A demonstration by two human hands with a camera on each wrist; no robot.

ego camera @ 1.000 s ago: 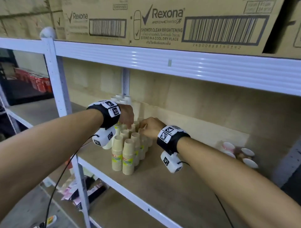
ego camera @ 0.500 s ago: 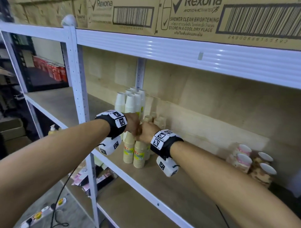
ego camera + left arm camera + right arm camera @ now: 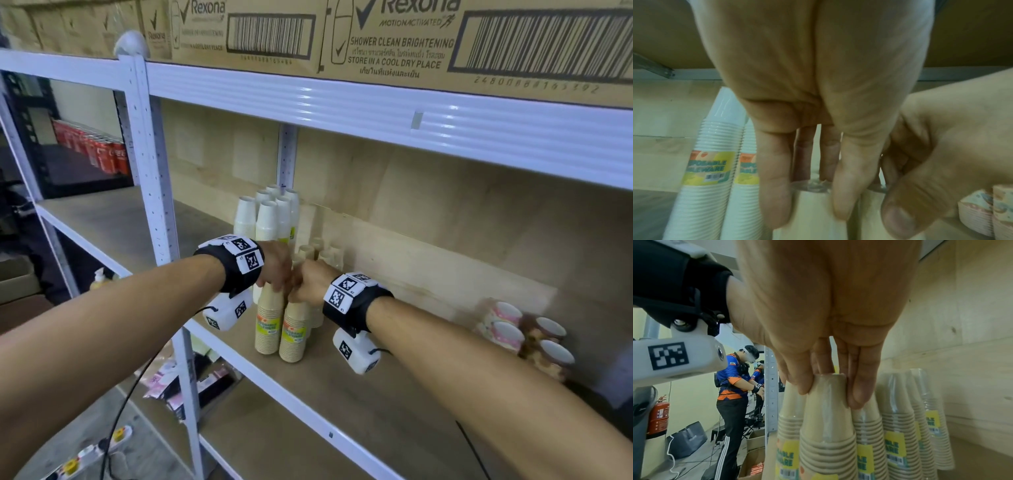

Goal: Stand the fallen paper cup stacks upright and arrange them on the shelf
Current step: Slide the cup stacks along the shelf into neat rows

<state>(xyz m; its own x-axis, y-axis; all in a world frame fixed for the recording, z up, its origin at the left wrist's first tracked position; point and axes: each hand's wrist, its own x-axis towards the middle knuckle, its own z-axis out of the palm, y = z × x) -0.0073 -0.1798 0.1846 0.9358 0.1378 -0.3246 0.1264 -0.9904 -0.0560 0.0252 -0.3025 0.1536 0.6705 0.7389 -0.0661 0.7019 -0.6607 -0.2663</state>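
Several wrapped beige cup stacks stand upright on the wooden shelf (image 3: 394, 404), near its left post. My left hand (image 3: 274, 270) grips the top of the front left beige stack (image 3: 269, 325), with its fingers (image 3: 774, 186) curled round the stack's top (image 3: 812, 211). Touching it, my right hand (image 3: 308, 281) pinches the top of the neighbouring beige stack (image 3: 294, 332), where its fingers (image 3: 861, 386) clasp the wrapped tip (image 3: 828, 418). Taller white stacks (image 3: 267, 219) stand behind. Patterned cup stacks (image 3: 513, 329) lie on their sides at the right.
The white metal post (image 3: 150, 171) rises just left of the cups, and the upper shelf beam (image 3: 376, 113) carries cardboard boxes (image 3: 394, 37). More beige stacks (image 3: 898, 426) stand against the back board. A person (image 3: 735, 386) works beyond the rack.
My hands have come together from the middle of the cluster onto the tops of the two front beige stacks. The head view has swung left and lower.
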